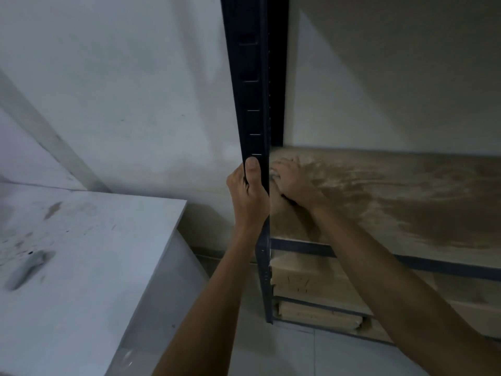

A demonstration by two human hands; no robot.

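Head cam: bit blurry
Left hand [249, 196]: wrapped round black upright [252, 104], thumb up
Right hand [291, 183]: on shelf board [406, 199], can't tell its grip

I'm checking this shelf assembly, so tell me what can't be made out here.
Right hand: head view, motion blur; its grip is unclear.
Post: head view, top cut off by the upper edge.
Left hand: head view, fingertips hidden behind the post.
Grey object: head view, too blurred to name.
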